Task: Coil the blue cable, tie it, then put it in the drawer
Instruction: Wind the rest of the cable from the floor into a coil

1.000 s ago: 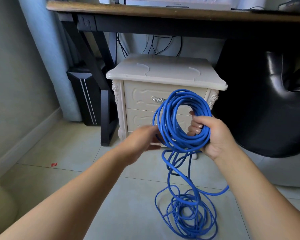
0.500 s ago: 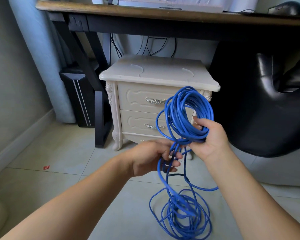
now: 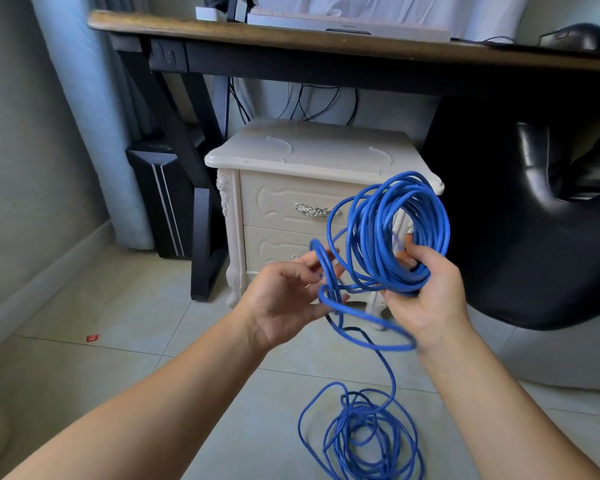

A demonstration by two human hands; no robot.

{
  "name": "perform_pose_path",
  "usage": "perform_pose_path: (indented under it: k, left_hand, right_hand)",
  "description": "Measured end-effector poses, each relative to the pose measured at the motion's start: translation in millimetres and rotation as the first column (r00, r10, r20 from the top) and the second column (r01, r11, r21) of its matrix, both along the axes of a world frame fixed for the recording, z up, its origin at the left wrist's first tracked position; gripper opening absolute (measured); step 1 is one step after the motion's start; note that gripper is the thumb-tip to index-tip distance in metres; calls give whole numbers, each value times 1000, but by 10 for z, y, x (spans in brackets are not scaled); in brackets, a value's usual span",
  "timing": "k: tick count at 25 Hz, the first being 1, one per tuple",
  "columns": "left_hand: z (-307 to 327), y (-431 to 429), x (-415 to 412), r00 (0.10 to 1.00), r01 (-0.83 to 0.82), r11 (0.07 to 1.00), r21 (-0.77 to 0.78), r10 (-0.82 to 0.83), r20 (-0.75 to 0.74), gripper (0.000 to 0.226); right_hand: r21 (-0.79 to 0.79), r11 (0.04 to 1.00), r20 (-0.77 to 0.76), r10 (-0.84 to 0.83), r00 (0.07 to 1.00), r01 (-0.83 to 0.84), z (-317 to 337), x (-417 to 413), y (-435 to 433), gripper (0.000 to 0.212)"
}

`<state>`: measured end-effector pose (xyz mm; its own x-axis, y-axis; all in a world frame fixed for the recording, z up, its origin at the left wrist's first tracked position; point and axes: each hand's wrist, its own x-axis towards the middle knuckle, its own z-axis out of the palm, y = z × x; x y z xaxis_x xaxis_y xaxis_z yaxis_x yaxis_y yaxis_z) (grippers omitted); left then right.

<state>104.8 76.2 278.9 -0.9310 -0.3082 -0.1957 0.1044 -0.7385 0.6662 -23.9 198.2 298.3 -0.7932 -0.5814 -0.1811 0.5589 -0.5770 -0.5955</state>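
The cable (image 3: 368,237) is partly wound: a thick coil of many blue turns stands upright in the air in front of the nightstand (image 3: 312,150). The right hand (image 3: 426,299) grasps the coil at its bottom, fingers curled up through the ring and thumb on the near side. From that bunch one loose loop swings left to the left hand (image 3: 281,303), which is palm-up with half-curled fingers; the loop runs across those fingers in a light hold, though motion blur hides just how the fingertips close on it. Below the hands a single strand drops to the floor (image 3: 118,341), where the unwound rest of the cable lies in a tangled heap near the bottom edge of the view.

The nightstand is cream-coloured with two drawers, both closed; the top drawer (image 3: 278,206) has a silver handle (image 3: 316,211), and the coil partly covers the lower one. It stands under a wooden worktop (image 3: 326,39) that carries a keyboard (image 3: 347,24) and a mouse (image 3: 579,38). A black chair (image 3: 534,237) is to the right, a dark computer tower (image 3: 163,202) to the left, and a small red scrap (image 3: 92,337) lies on the tiles.
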Motion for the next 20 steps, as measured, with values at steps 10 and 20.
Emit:
perform_pose_path:
  k: [10, 20]
  left_hand:
    - [158, -107, 122, 979, -183, 861, -474, 203, -10, 35]
    - [146, -276, 168, 992, 75, 596, -800, 38, 121, 80]
  right_hand:
    - [257, 963, -229, -25, 973, 85, -71, 53, -8, 20]
    - [523, 849, -642, 340, 687, 68, -119, 138, -28, 18]
